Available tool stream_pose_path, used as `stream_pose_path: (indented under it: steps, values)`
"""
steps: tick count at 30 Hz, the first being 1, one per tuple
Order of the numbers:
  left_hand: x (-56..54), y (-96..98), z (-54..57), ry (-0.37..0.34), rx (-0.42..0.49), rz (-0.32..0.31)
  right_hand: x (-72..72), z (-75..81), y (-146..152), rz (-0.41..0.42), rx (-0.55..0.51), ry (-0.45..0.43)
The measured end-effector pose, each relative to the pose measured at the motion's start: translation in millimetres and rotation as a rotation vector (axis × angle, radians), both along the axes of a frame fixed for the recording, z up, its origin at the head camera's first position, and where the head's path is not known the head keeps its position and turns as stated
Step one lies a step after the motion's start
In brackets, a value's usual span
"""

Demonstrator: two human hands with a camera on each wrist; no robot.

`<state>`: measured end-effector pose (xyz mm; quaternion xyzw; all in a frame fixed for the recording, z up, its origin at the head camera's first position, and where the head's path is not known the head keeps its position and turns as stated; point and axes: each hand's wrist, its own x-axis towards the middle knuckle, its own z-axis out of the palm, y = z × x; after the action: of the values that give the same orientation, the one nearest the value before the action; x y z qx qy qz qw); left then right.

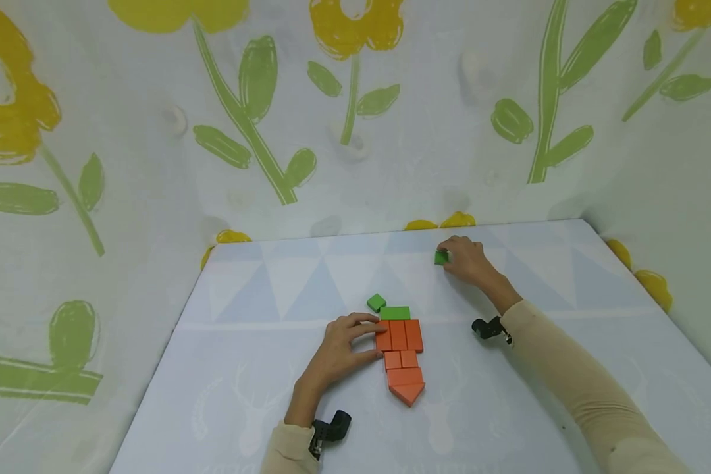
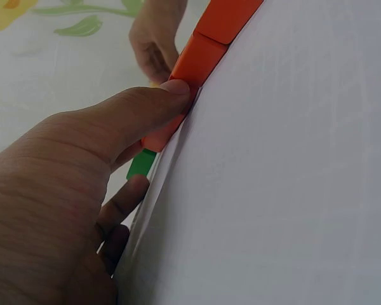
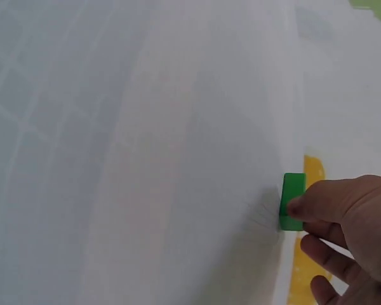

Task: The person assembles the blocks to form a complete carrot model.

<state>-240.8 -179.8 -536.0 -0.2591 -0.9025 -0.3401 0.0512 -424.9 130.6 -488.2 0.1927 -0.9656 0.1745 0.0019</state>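
Note:
Orange blocks point(image 1: 405, 376) lie flat against one another in a carrot-like shape that ends in a triangular point. A flat green block point(image 1: 395, 313) lies against its top. Just off that block's upper left corner is a small green square block point(image 1: 376, 303). My left hand point(image 1: 342, 345) rests at the shape's left side, its index finger over the upper orange blocks; in the left wrist view its thumb touches an orange block point(image 2: 203, 58). Farther back, my right hand point(image 1: 467, 260) pinches another green block point(image 3: 293, 201) between thumb and fingers at the table surface.
The table point(image 1: 225, 375) carries a pale cloth with blue triangles. Its back edge meets a hanging white curtain point(image 1: 391, 178) with yellow flowers and green leaves. A black wrist camera point(image 1: 332, 428) sits on the left wrist, another camera point(image 1: 489, 328) on the right.

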Motion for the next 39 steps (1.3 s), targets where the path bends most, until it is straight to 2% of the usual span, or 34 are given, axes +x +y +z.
stream_pose_path:
  steps: [8, 14, 20, 28, 39]
  values:
    - [-1.1, -0.2, -1.1, 0.014, 0.019, -0.008, 13.3, 6.2, -3, 0.014, -0.091, -0.023]
    - [-1.3, 1.1, -1.8, 0.038, 0.024, -0.010, 35.7, 13.9, -8, 0.037, -0.196, -0.066]
    - [-1.9, 0.5, -1.1, 0.023, 0.020, -0.002, 61.0, 18.1, -18, 0.093, -0.276, -0.076]
    - [-1.0, 0.0, -2.4, 0.021, 0.024, -0.002, 82.7, 12.8, -34, 0.152, -0.245, -0.043]
    - [-3.1, -0.9, -3.4, 0.009, 0.017, -0.003, 94.4, 4.7, -44, 0.166, -0.168, 0.017]
